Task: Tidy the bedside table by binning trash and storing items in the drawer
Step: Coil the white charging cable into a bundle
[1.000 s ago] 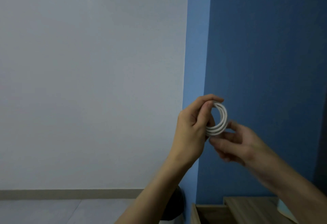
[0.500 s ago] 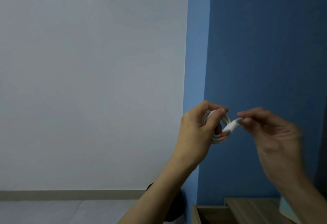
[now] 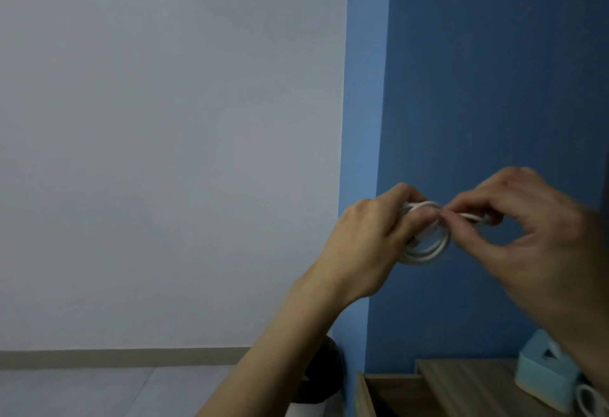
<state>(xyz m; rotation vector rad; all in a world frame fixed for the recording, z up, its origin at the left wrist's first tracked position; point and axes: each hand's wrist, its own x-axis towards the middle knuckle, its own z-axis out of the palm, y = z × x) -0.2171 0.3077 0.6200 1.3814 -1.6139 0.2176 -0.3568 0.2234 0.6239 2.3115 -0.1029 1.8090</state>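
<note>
A white cable (image 3: 428, 248) is wound into a small coil, held up in front of the blue wall. My left hand (image 3: 369, 238) grips the coil from the left, fingers curled over its top. My right hand (image 3: 527, 235) pinches the cable's loose end just right of the coil, thumb and fingertips together. The wooden bedside table (image 3: 468, 383) shows at the bottom right, below my hands. Its drawer (image 3: 364, 397) stands pulled out at the left, only its edge in view.
A light blue box (image 3: 540, 373) sits on the table at the right, partly behind my right wrist, with a white looped object (image 3: 590, 400) beside it. A dark round bin (image 3: 316, 380) stands on the floor behind my left forearm. A grey wall fills the left.
My right hand drew the cable's loose end out to the right, then brought it back over the top of the coil. The camera tilted slightly down, showing more of the table.
</note>
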